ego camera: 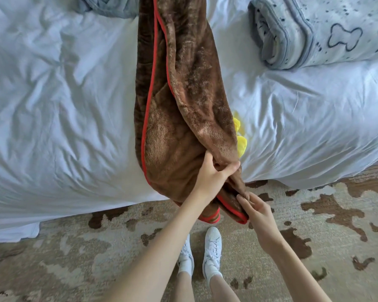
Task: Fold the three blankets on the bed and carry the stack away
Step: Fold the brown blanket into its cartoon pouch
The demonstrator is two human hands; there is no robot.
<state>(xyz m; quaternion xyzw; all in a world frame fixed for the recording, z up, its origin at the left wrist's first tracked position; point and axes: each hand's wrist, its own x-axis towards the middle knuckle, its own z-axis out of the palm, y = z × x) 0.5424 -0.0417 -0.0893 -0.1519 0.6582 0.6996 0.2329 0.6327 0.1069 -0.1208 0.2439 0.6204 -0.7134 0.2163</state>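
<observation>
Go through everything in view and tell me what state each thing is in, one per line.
Brown fleece blanket with red trim: bunched lengthwise across the white bed cover, near end held up.
Left hand: grips the blanket's bunched end.
Right hand: pinches its red-trimmed corner.
Pale grey bone-print blanket: folded, on the cover.
Plain grey blanket: crumpled, not folded.
Yellow object: partly hidden by the brown blanket.
White bed cover: wrinkled.

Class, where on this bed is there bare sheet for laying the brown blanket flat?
Widest bare sheet: left of the brown blanket, below the grey blanket. Smaller patch: right of it, between the folded patterned blanket and the bed edge. Crowded: around the yellow item.
</observation>
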